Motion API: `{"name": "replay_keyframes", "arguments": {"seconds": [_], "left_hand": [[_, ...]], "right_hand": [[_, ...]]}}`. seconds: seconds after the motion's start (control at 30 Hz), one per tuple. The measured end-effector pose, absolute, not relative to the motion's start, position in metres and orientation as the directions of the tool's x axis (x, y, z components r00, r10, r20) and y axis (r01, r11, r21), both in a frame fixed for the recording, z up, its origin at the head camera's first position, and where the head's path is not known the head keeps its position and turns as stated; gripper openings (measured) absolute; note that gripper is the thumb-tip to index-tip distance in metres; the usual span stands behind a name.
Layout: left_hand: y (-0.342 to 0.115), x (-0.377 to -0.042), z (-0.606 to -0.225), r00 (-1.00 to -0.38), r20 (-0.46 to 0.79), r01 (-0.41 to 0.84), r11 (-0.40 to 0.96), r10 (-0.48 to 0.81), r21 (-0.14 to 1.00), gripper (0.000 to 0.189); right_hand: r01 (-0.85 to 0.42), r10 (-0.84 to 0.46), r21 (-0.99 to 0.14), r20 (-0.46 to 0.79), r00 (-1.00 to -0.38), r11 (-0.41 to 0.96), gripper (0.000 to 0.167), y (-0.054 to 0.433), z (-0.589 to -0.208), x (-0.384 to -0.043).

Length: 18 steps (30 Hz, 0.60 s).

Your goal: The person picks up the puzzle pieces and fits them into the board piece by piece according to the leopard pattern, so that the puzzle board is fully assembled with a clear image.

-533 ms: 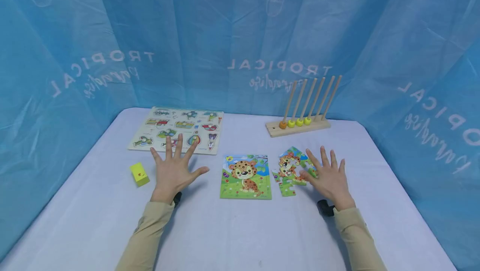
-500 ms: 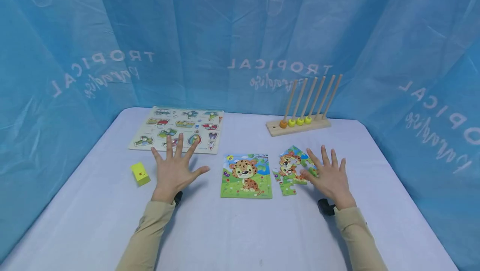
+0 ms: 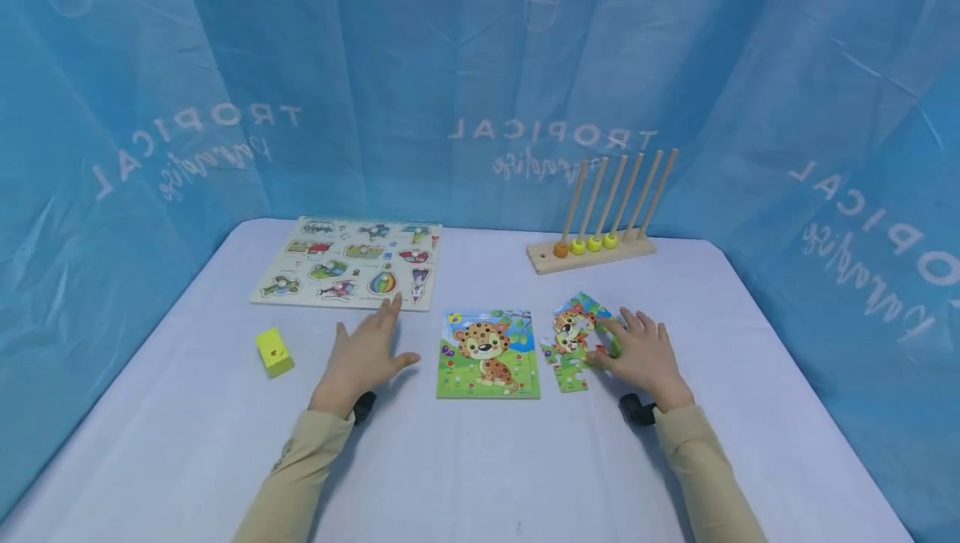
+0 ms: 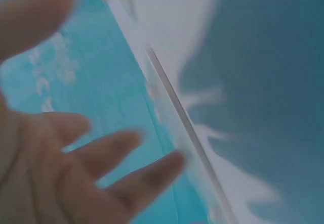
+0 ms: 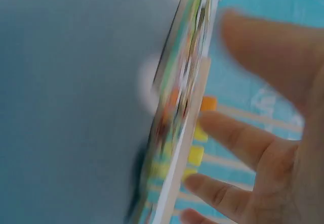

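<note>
Jigsaw pieces (image 3: 570,338), leopard-printed, head view: on the white table (image 3: 465,476) just right of the leopard picture board (image 3: 487,357), partly hidden by the right hand (image 3: 645,357), whose low sweep could scatter them; left hand (image 3: 362,359) near the vehicle knob puzzle (image 3: 362,270). Left wrist view: fingers spread, pinching nothing, gaps that the head view hides. Right wrist view: fingers spread, pinching nothing, orange abacus bead (image 5: 208,103) beyond, printed faces unreadable edge-on

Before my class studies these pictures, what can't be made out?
Head view: parts of the loose puzzle pieces, covered by the right hand.
Head view: pegged board, print too small to read.
Left wrist view: the left hand, cut off at left, fingertips blurred.
Right wrist view: individual pieces, blurred.
</note>
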<state>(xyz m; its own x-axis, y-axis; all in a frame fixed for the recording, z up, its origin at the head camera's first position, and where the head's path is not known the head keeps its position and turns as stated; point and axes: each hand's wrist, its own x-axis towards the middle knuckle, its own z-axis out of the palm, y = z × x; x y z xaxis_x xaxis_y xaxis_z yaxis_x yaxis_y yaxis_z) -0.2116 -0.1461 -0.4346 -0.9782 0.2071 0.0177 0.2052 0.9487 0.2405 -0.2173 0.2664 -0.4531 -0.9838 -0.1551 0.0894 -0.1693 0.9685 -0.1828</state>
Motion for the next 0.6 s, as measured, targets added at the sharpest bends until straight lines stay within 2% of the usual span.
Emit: {"name": "replay_keyframes", "arguments": {"seconds": [0.13,0.23,0.4,0.6], "left_hand": [[-0.124,-0.207,-0.439,-0.938,-0.091,0.28,0.884,0.336,0.375,0.094],[-0.113,-0.203,-0.443,-0.89,-0.132,0.344,0.833,0.436,0.433,0.09],[-0.111,-0.201,-0.45,-0.856,-0.164,0.378,0.81,0.49,0.448,0.087],[-0.111,-0.203,-0.451,-0.828,-0.165,0.393,0.765,0.535,0.51,0.087]], "right_hand": [[-0.205,-0.185,-0.226,0.105,-0.977,0.953,0.041,0.25,-0.452,-0.231],[-0.202,-0.172,-0.293,0.127,-0.977,0.935,0.032,0.238,-0.45,-0.245],[-0.221,-0.198,-0.448,0.099,-0.975,0.867,0.031,0.217,-0.446,-0.266],[-0.217,-0.285,-0.547,-0.041,-0.958,0.809,0.045,0.215,-0.449,-0.271]]}}
